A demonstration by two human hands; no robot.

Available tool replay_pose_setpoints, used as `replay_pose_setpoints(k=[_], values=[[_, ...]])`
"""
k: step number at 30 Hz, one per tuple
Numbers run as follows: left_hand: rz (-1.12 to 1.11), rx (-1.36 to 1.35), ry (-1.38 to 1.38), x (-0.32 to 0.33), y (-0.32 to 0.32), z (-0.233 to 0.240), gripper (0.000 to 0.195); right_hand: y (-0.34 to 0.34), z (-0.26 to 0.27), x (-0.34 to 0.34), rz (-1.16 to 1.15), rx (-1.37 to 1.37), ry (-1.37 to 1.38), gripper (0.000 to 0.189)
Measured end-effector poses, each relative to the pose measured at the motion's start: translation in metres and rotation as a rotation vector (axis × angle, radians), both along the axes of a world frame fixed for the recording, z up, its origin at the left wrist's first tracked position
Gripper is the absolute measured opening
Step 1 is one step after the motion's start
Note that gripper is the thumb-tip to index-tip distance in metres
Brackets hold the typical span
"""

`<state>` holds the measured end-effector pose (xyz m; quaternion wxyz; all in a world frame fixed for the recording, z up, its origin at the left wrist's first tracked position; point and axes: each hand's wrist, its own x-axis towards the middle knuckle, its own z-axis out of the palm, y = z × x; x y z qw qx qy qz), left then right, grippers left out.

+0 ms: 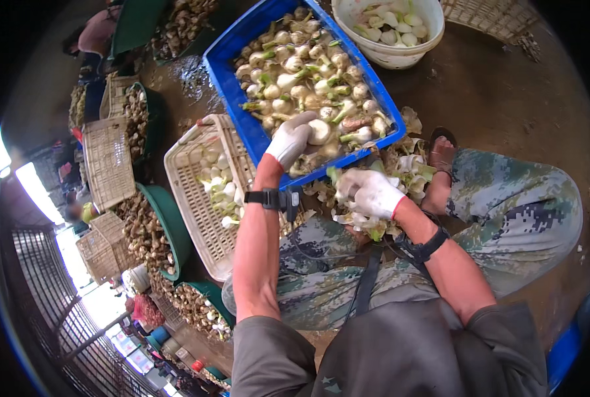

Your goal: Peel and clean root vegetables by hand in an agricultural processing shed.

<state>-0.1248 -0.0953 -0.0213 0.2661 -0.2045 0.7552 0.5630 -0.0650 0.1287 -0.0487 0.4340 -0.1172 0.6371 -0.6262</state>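
Note:
My left hand (pixel 295 136), in a white glove, grips a pale garlic bulb (pixel 319 132) between thumb and fingers, over the near end of a blue plastic tub (pixel 225 82). Whole garlic bulbs with cut green stems (pixel 290 79) lie in water in that tub. Just outside its near rim, my gloved right hand (pixel 369 191) has its fingers curled around a piece of green garlic husk (pixel 333 174); its palm side is hidden. Beneath and beside this hand lies a heap of stripped garlic skins (pixel 411 166).
Left of the tub, a tilted plastic crate (pixel 195 198) holds cleaned bulbs. A white bucket (pixel 394 52) with more bulbs stands at the far right. Green tubs (pixel 173 233) of unpeeled garlic line the left side. My camouflage-clad legs (pixel 513 218) flank the peel heap. A person (pixel 99 32) bends at upper left.

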Motion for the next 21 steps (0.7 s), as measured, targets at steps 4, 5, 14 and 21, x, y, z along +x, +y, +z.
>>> replay_pose_setpoints(k=[4,5,14,21], values=[[0.225,0.456,0.187,0.041,0.022,0.036,0.054,-0.010,0.003,-0.009,-0.295,-0.228,-0.613,0.057],[0.246,0.518,0.232,0.048,0.035,0.037,0.055,-0.002,-0.003,-0.012,-0.330,-0.335,-0.609,0.065],[0.204,-0.109,0.456,0.109,0.069,0.048,0.043,-0.011,-0.018,-0.003,-0.364,-0.429,-0.348,0.040],[0.268,-0.297,0.661,0.132,0.110,0.040,0.052,0.017,-0.043,-0.004,-0.323,-0.331,-0.254,0.034]])
